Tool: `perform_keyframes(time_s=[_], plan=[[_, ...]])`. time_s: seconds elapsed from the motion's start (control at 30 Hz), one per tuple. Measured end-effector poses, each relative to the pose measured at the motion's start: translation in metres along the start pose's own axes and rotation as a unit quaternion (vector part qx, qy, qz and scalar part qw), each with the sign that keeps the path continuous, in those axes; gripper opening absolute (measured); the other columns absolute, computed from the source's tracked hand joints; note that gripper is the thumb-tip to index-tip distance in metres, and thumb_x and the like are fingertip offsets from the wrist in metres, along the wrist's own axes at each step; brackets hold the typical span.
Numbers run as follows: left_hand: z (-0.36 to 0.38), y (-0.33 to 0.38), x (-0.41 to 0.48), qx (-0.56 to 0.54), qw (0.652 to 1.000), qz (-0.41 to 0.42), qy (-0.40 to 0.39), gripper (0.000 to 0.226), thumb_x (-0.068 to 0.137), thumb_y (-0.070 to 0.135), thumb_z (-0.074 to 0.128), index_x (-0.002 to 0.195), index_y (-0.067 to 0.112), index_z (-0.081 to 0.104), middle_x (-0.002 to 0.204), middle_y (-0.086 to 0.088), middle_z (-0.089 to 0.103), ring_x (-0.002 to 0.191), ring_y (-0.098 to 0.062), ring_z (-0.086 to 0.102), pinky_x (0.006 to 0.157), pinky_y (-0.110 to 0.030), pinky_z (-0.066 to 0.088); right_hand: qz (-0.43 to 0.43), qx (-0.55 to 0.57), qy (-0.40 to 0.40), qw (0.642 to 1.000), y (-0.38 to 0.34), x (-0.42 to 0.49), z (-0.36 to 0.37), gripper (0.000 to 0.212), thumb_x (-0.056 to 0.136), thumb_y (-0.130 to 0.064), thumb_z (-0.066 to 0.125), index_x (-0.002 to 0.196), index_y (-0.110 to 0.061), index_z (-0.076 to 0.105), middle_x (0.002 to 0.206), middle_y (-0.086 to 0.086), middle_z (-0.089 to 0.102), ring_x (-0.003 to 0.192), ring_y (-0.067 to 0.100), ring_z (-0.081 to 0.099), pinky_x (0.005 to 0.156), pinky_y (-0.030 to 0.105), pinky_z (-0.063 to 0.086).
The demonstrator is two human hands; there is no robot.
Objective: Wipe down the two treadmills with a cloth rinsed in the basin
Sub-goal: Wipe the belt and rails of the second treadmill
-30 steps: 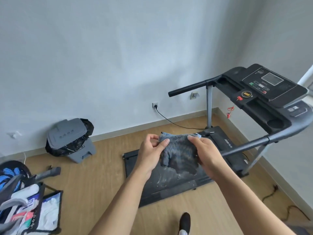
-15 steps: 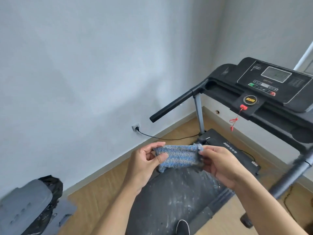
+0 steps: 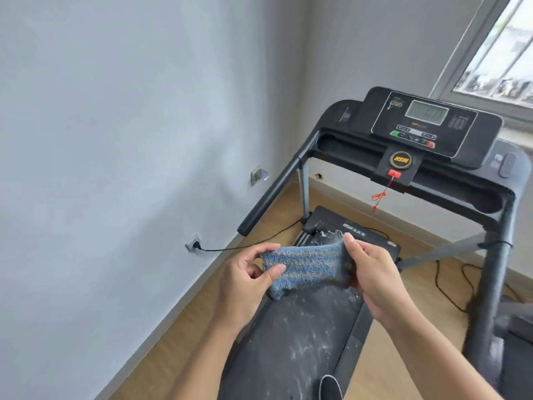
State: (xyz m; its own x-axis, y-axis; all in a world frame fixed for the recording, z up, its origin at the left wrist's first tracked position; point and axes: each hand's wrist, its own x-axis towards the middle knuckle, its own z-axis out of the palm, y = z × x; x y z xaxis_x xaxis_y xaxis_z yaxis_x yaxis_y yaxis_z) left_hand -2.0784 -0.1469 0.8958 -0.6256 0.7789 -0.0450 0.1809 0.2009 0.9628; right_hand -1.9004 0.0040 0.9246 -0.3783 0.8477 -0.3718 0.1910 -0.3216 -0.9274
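Head view: left hand [image 3: 245,280] pinches blue-grey cloth [image 3: 308,268] at one end, right hand [image 3: 372,272] grips the other, stretched above dusty treadmill [image 3: 297,336] belt; right fingers hidden behind cloth; shoe [image 3: 331,386] cut off at bottom.

Head-worn camera looks forward and down, near the treadmill [image 3: 288,342].

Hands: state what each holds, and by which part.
Both hold the blue striped cloth: the left hand pinches its left end, the right hand grips its right end, above the dusty treadmill belt.
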Motion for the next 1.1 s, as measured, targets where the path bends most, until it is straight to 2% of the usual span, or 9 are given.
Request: perform_keyframes(time_s=[0.1, 0.17, 0.23, 0.37, 0.43, 0.63, 0.9, 1.03, 1.1], plan=[[-0.002, 0.005, 0.016, 0.006, 0.999, 0.011, -0.038, 0.032, 0.091, 0.029, 0.084, 0.119, 0.040, 0.074, 0.094, -0.003, 0.079, 0.080, -0.038, 0.075, 0.064, -0.061, 0.062, 0.032, 0.035, 0.063, 0.997, -0.004, -0.005, 0.004, 0.058, 0.103, -0.058, 0.054, 0.095, -0.006, 0.079, 0.099, 0.031, 0.074, 0.094, 0.050, 0.072, 0.091, 0.061, 0.060], [-0.002, 0.014, 0.023, 0.004, 0.998, 0.022, -0.058, 0.030, 0.092, 0.022, 0.083, 0.116, 0.036, 0.075, 0.105, 0.006, 0.080, 0.082, -0.022, 0.079, 0.066, -0.056, 0.065, 0.053, 0.064, 0.053, 0.995, -0.008, -0.011, 0.003, 0.052, 0.099, -0.055, 0.062, 0.100, -0.006, 0.078, 0.088, 0.022, 0.077, 0.082, 0.039, 0.076, 0.091, 0.052, 0.061], [0.000, 0.023, 0.035, 0.012, 0.996, 0.036, -0.082, 0.030, 0.091, 0.020, 0.083, 0.115, 0.035, 0.074, 0.110, 0.011, 0.078, 0.083, -0.019, 0.079, 0.068, -0.052, 0.066, 0.047, 0.070, 0.026, 0.996, -0.015, -0.017, -0.001, 0.042, 0.090, -0.042, 0.076, 0.107, -0.003, 0.074, 0.083, 0.010, 0.077, 0.074, 0.025, 0.073, 0.091, 0.053, 0.057], [0.008, 0.039, 0.064, 0.051, 0.991, 0.071, -0.104, 0.031, 0.086, 0.027, 0.088, 0.112, 0.037, 0.076, 0.103, 0.016, 0.078, 0.075, -0.030, 0.076, 0.067, -0.051, 0.065, 0.033, 0.060, 0.031, 0.997, -0.026, -0.023, -0.018, 0.082, 0.059, -0.031, 0.098, 0.126, -0.011, 0.054, 0.107, 0.018, 0.077, 0.099, 0.032, 0.076, 0.085, 0.051, 0.052], [0.013, 0.048, 0.075, 0.056, 0.987, 0.085, -0.126, 0.030, 0.085, 0.026, 0.089, 0.112, 0.033, 0.077, 0.103, 0.015, 0.078, 0.080, -0.019, 0.077, 0.072, -0.045, 0.066, 0.017, 0.050, 0.034, 0.998, -0.032, -0.026, -0.028, 0.087, 0.057, -0.031, 0.102, 0.128, -0.021, 0.053, 0.106, 0.016, 0.077, 0.096, 0.032, 0.073, 0.082, 0.048, 0.051], [0.036, 0.079, 0.111, 0.071, 0.964, 0.138, -0.216, 0.020, 0.089, 0.022, 0.085, 0.104, 0.031, 0.076, 0.098, 0.015, 0.077, 0.093, -0.007, 0.074, 0.084, -0.031, 0.064, -0.086, -0.066, 0.093, 0.990, -0.053, -0.025, -0.054, 0.038, 0.074, -0.014, 0.092, 0.109, -0.022, 0.077, 0.095, -0.001, 0.081, 0.091, 0.020, 0.079, 0.075, 0.027, 0.062], [0.090, 0.115, 0.166, 0.162, 0.927, 0.251, -0.225, 0.010, 0.095, 0.013, 0.076, 0.095, 0.022, 0.072, 0.099, 0.013, 0.061, 0.093, -0.002, 0.062, 0.079, -0.011, 0.048, -0.172, -0.141, 0.216, 0.951, -0.065, 0.025, -0.087, 0.017, 0.075, -0.023, 0.094, 0.085, -0.030, 0.082, 0.083, -0.013, 0.079, 0.080, 0.010, 0.076, 0.080, 0.033, 0.063], [0.108, 0.126, 0.200, 0.149, 0.929, 0.237, -0.242, 0.008, 0.097, 0.011, 0.074, 0.096, 0.018, 0.071, 0.109, 0.009, 0.054, 0.098, -0.004, 0.061, 0.084, -0.013, 0.049, -0.192, -0.164, 0.218, 0.943, -0.078, 0.053, -0.106, 0.013, 0.079, -0.029, 0.091, 0.083, -0.036, 0.081, 0.096, -0.018, 0.072, 0.088, 0.008, 0.068, 0.079, 0.028, 0.056], [0.111, 0.130, 0.214, 0.131, 0.928, 0.227, -0.264, 0.005, 0.098, 0.015, 0.073, 0.097, 0.019, 0.070, 0.119, 0.009, 0.053, 0.105, -0.006, 0.062, 0.089, -0.016, 0.050, -0.199, -0.186, 0.206, 0.940, -0.086, 0.070, -0.115, 0.009, 0.086, -0.031, 0.085, 0.085, -0.036, 0.078, 0.109, -0.020, 0.066, 0.104, 0.007, 0.065, 0.088, 0.031, 0.054]])
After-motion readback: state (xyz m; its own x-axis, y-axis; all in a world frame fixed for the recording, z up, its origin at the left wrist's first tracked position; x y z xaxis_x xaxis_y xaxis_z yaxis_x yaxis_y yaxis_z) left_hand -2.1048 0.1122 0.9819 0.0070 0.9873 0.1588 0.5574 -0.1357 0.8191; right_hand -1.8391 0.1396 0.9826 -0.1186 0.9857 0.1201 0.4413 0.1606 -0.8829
